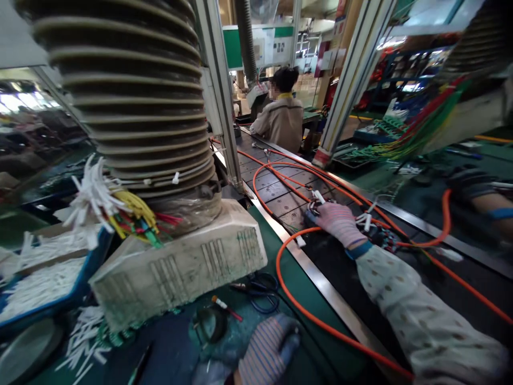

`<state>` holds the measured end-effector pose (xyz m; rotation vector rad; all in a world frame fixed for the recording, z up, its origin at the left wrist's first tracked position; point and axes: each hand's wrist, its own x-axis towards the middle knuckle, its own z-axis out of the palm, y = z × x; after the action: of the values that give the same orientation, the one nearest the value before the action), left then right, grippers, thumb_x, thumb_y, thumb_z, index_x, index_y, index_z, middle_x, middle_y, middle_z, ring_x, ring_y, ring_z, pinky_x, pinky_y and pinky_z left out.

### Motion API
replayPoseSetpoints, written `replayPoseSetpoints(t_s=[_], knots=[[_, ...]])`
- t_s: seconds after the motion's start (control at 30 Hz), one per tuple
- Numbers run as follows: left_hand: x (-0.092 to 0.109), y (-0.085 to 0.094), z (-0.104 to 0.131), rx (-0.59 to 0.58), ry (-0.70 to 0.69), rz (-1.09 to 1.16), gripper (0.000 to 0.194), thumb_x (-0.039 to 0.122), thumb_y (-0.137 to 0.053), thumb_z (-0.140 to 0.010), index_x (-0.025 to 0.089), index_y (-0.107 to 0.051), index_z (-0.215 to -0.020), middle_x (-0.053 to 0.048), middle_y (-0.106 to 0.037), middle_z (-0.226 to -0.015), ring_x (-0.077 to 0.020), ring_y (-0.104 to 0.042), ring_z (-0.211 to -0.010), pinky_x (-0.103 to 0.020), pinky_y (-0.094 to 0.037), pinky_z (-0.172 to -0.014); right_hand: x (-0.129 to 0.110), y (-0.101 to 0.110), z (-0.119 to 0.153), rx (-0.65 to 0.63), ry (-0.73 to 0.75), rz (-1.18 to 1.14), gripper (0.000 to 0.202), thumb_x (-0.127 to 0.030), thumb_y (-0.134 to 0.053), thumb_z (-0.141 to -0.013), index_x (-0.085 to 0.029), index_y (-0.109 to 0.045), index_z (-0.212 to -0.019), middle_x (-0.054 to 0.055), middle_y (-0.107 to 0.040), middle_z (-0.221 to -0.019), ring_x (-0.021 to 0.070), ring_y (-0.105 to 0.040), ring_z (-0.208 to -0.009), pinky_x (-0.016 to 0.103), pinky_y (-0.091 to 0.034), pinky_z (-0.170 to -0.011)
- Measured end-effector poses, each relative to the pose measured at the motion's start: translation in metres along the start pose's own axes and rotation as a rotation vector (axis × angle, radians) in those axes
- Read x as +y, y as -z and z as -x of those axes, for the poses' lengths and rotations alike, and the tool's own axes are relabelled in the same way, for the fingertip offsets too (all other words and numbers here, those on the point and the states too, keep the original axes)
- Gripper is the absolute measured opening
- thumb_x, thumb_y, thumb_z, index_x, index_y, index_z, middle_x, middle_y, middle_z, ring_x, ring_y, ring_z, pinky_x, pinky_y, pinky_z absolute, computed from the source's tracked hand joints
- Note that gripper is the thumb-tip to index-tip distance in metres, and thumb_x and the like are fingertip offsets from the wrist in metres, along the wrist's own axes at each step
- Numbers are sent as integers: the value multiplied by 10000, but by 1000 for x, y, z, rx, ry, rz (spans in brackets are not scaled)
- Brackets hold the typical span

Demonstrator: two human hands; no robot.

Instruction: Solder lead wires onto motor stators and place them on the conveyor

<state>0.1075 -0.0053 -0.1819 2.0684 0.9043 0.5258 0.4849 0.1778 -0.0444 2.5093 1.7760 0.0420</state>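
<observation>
My right hand (339, 220), in a striped glove with a blue cuff, reaches over the dark conveyor (280, 200). Its fingers are closed around the connector end of an orange cable (294, 187), beside small white tags. Near the bottom of the view my left hand (269, 347), also gloved, rests low over the green table (168, 363). Its fingers are curled and blurred, and whether they hold anything is hidden. Blue-handled scissors (264, 294) and a red-and-white marker (226, 308) lie just beyond it. An orange cable loop curves to the right of this hand.
A ribbed duct (136, 96) with a dirty white hood (180, 267) fills the left. Blue trays of white tubes (44, 278) stand at far left. Another person's gloved hand (468, 184) is at right; a person (282, 117) sits beyond the metal posts.
</observation>
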Motion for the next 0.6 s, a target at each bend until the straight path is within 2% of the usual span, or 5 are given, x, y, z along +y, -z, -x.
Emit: replayPoseSetpoints(t_s=[0.17, 0.3, 0.37, 0.43, 0.6], knots=[[18, 13, -16, 7, -85, 77, 327, 437, -594, -1230, 253, -858, -1290, -92, -918, -1247, -283, -881, -1127, -424, -717, -1111, 76, -15, 74, 36, 72, -4, 430, -596, -741, -1112, -220, -948, -1087, 172, -929, -1151, 342, -873, -1066, 383, -604, -888], [21, 16, -25, -5, -99, 100, 356, 467, -593, -1229, 234, -852, -1304, -117, -912, -1291, -307, -867, -1205, -464, -692, -1171, 114, -27, 105, 162, 165, -167, 301, -529, -835, -1005, -240, -918, -980, 133, -901, -1036, 312, -816, -947, 367, -571, -835], [18, 16, -26, -7, -94, 99, 352, 458, -596, -1222, 231, -844, -1329, -126, -905, -1322, -321, -855, -1252, -491, -676, -1200, 119, -33, 110, 192, 130, -210, 303, -517, -871, -973, -218, -910, -996, 156, -889, -1052, 341, -810, -1009, 387, -581, -886], [15, 16, -28, -11, -93, 94, 343, 451, -600, -1217, 233, -836, -1341, -128, -902, -1335, -322, -849, -1265, -495, -669, -1204, 117, -39, 110, 214, 58, -232, 365, -519, -889, -967, -179, -904, -1098, 194, -885, -1159, 376, -798, -1114, 417, -594, -970], [13, 18, -32, -5, -105, 75, 311, 452, -622, -1202, 247, -833, -1300, -114, -903, -1303, -311, -853, -1244, -476, -672, -1189, 94, -52, 106, 268, -154, -283, 689, -564, -886, -1018, -8, -793, -1414, 347, -800, -1422, 437, -754, -1249, 482, -590, -1071]])
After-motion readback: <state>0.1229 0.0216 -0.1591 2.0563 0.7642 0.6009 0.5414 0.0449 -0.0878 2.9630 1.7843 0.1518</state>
